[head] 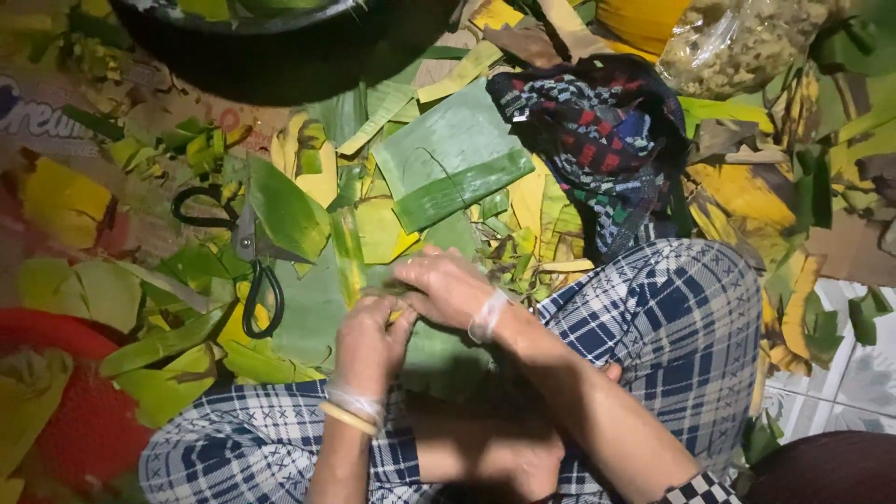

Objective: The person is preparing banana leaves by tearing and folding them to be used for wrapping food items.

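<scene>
head view: both hands, left hand [369,341] and right hand [446,287], pinch a folded banana leaf piece [347,254] at centre; fingertips partly hidden. scissors [245,254] at 9 o'clock, blades under leaves. black basin [280,37] at 12, cut off.

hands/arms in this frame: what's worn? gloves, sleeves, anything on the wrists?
Both forearms are bare, no sleeves and no gloves. The left hand has a clear plastic-looking band and a thin yellowish bangle at the wrist. The right hand has a similar clear band at its wrist.
</scene>
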